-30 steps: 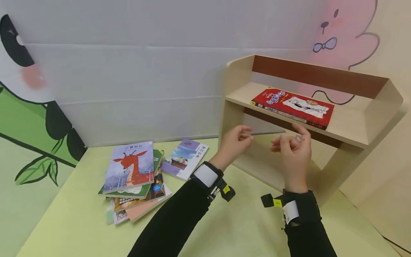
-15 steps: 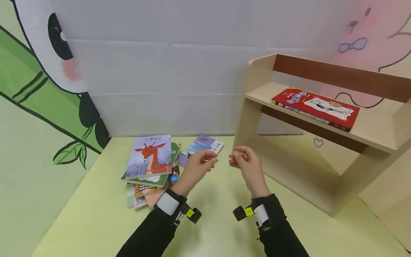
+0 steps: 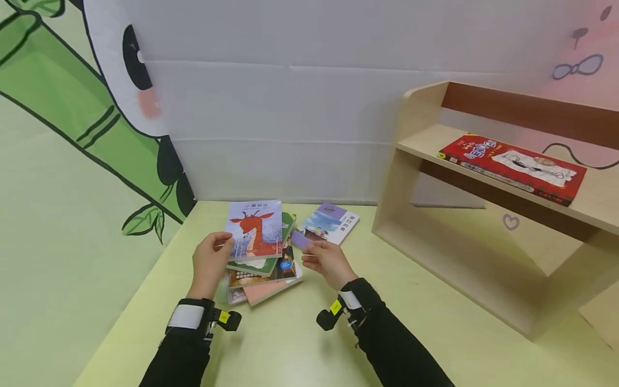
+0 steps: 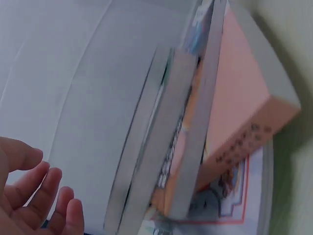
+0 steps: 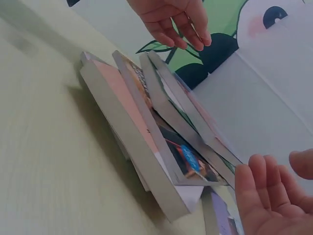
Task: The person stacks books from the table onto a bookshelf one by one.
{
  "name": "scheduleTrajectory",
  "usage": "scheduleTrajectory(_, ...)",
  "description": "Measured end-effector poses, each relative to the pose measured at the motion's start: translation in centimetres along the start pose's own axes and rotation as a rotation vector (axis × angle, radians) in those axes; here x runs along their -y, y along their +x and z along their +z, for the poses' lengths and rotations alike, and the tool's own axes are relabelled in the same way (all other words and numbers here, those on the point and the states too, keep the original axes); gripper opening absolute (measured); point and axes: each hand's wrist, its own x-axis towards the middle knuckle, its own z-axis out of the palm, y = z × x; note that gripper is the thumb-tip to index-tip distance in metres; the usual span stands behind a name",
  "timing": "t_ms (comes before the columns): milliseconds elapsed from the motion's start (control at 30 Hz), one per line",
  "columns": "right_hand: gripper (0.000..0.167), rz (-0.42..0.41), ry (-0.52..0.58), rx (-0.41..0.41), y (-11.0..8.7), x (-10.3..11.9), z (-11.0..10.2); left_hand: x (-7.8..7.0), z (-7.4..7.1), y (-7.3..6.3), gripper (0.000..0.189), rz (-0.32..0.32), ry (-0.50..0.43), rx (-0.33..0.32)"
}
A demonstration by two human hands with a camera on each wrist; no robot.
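Note:
A stack of several paperback books lies on the table, topped by a lilac book with a red deer (image 3: 258,228). Under it show a green book (image 3: 251,266), a dark picture-cover book (image 3: 251,278) and a pink book (image 3: 271,290). My left hand (image 3: 209,263) hovers at the left edge of the deer book, fingers loosely bent, apart from the stack in the left wrist view. To the right of the stack hovers my right hand (image 3: 329,263), thumb apart from its fingers (image 5: 266,181). It partly covers the near edge of a purple-and-white book (image 3: 329,223). Neither hand holds anything.
A wooden two-level shelf (image 3: 394,177) stands on the right of the table (image 3: 290,349). On its upper board lies a red book (image 3: 517,166). Behind the table rises a pale wall covering (image 3: 290,107) with cartoon figures.
Both hands have moved left from the shelf, across the table, to either side of the book stack. The head view has turned left. The red book stays on the shelf.

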Motion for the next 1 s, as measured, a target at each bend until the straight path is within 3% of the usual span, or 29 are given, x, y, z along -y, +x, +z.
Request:
scheduleTrajectory(100,0.032,0.018,-0.031,0.032,0.6,-0.5,1.1,1.3,-0.4,0.5,0.034,-0.035,0.039,-0.048)
scheduleTrajectory(233,0.034,0.018,-0.083,0.028,1.2,-0.8,2.7,2.1,-0.1,1.1,0.040,-0.072,0.080,-0.016)
scheduleTrajectory(533,0.036,0.055,-0.136,0.033,2.0,-0.9,5.3,1.0,-0.1,2.0,0.048,-0.156,0.152,0.024)
scheduleTrajectory(800,0.031,0.055,-0.094,-0.019,2.3,-1.1,5.0,0.4,-0.2,1.2,0.043,-0.155,0.124,0.038)
scheduleTrajectory(1000,0.035,0.122,-0.089,0.068,2.5,-1.1,4.5,0.6,-0.7,0.6,0.042,-0.185,0.083,0.051)
